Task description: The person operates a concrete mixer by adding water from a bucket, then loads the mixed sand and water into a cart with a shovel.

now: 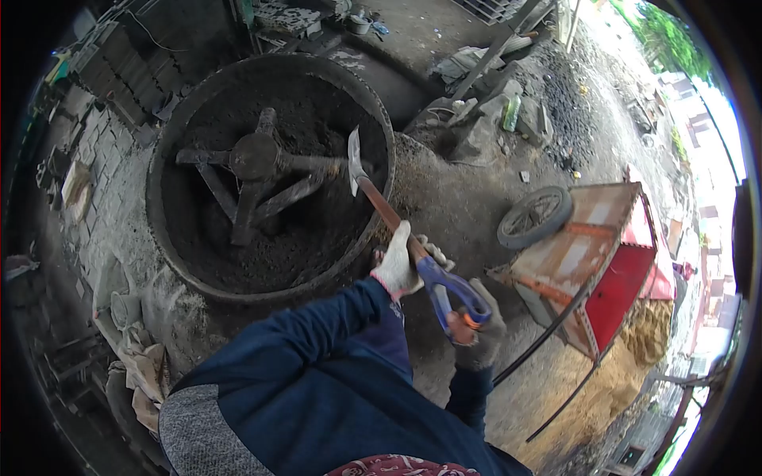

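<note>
The shovel (386, 208) has an orange-red shaft, a blue D-shaped grip with an orange insert, and a pale metal blade seen almost edge-on. It is held in the air on a slant. The grip is at about 4 o'clock from the picture's middle and the blade at about 11 o'clock. The blade hangs over the 3 o'clock side of the round mixing pan (171, 139), just inside its rim.

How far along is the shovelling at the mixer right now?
Done: the mixer pan already holds a bed of dark mix around its paddles. In hand: the left hand on the shaft and the right hand on the grip hold the shovel, blade over the pan, seemingly empty. Left: sand lies piled beside the tipped wheelbarrow.
</note>
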{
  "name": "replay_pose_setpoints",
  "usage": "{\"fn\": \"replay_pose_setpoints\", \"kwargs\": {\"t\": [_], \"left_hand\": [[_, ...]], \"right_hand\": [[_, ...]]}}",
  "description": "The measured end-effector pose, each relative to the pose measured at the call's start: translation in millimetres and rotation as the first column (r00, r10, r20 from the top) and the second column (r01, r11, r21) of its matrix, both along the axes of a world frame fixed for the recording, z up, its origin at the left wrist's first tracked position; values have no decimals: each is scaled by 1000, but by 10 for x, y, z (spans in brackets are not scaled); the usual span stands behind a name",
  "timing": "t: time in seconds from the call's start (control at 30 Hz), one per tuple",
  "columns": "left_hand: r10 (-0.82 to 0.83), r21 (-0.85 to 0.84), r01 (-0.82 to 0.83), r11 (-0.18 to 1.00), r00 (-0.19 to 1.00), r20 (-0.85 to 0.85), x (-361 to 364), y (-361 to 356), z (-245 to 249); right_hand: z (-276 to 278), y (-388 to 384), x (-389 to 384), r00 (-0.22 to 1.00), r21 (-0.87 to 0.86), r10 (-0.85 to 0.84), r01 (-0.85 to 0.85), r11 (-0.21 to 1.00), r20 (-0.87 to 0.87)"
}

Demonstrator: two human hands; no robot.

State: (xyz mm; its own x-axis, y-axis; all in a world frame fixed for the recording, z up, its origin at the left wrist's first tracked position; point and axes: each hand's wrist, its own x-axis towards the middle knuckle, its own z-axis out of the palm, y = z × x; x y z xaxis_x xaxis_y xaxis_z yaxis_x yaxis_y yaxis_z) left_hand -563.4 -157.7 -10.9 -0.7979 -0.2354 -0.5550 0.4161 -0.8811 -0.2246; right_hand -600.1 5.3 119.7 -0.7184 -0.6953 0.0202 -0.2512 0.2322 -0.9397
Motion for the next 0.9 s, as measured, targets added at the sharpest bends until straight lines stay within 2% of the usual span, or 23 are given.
{"fn": "replay_pose_setpoints", "kwargs": {"t": [0.03, 0.07, 0.13, 0.23, 0.27, 0.3, 0.33, 0.37, 0.4, 0.43, 0.47, 0.5, 0.53, 0.57, 0.63, 0.67, 0.7, 0.73, 0.77, 0.83, 0.87, 0.9], "left_hand": [[0, -4, 1, 1000, 998, 62, -206, -28, 77], [-11, 109, 4, 994, 998, 68, -450, -98, -36], [66, 131, -85, 988, 987, 144, -868, -308, -59], [114, 109, -144, 984, 964, 241, -1472, -657, -437], [121, 87, -152, 984, 948, 293, -1717, -753, -721], [133, 57, -161, 985, 932, 337, -1952, -905, -1037], [157, 20, -169, 985, 950, 270, -2150, -1105, -1331], [71, -58, -64, 996, 991, 117, -2328, -1352, -2109], [-195, -90, 219, 972, 954, 226, -2241, -1844, -1767], [-152, -168, 192, 967, 962, 226, -2261, -2052, -2562], [66, -460, 81, 884, 953, 294, -2381, -2142, -3626], [91, -613, 135, 779, 942, 323, -2294, -2303, -4052], [67, -487, 10, 873, 988, 140, -2141, -2135, -4099], [69, -343, -81, 936, 996, -48, -1966, -2069, -4030], [164, -1, -181, 984, 897, -410, -1735, -1979, -3843], [67, -246, -115, 962, 979, -194, -1570, -1670, -3317], [18, -462, 8, 887, 999, 51, -1402, -1360, -2577], [75, -157, -35, 987, 963, 260, -1423, -1154, -2161], [62, 146, -144, 979, 886, 460, -1463, -1012, -1782], [21, 152, -85, 985, 926, 377, -1210, -806, -778], [133, 237, -197, 951, 956, 263, -1049, -642, -1207], [197, 200, -272, 941, 923, 330, -850, -576, -1521]], "right_hand": [[-74, -298, -252, 995, -7, 81, -82, 997, -49], [-215, -505, -567, 984, 30, 123, -120, 992, -129], [-583, -951, -1139, 931, 93, 214, -195, 976, -295], [-790, -1431, -1681, 928, 173, 268, -228, 958, -258], [-1017, -1580, -1839, 985, 70, 165, -161, 984, -50], [-1368, -1748, -1996, 984, -23, 76, -73, 997, 164], [-1747, -1934, -2144, 927, -98, 9, 29, 995, 375], [-2093, -2290, -2265, 963, 61, -35, 19, 998, 267], [-2452, -2646, -2351, 987, 232, -60, 24, 972, 150], [-2911, -2868, -2381, 996, 360, 45, -14, 933, -78], [-3256, -3031, -2361, 990, 304, 115, -85, 949, -81], [-3136, -3205, -2311, 986, 375, 165, -149, 915, -11], [-3137, -3278, -2285, 974, 402, 228, -212, 891, 8], [-3217, -3238, -2193, 976, 320, 205, -217, 922, 72], [-2759, -2873, -2030, 937, 277, 340, -350, 895, 83], [-2451, -2603, -1974, 916, 305, 398, -392, 868, 45], [-2149, -2340, -1943, 890, 328, 456, -432, 840, 5], [-1917, -2009, -1931, 878, 256, 478, -468, 846, 29], [-1678, -1710, -1956, 864, 178, 501, -501, 847, 47], [-878, -1210, -2014, 829, 201, 536, -559, 804, 161], [-453, -1031, -2043, 815, 249, 561, -578, 777, 143], [-164, -844, -2068, 797, 297, 589, -598, 744, 129]]}}
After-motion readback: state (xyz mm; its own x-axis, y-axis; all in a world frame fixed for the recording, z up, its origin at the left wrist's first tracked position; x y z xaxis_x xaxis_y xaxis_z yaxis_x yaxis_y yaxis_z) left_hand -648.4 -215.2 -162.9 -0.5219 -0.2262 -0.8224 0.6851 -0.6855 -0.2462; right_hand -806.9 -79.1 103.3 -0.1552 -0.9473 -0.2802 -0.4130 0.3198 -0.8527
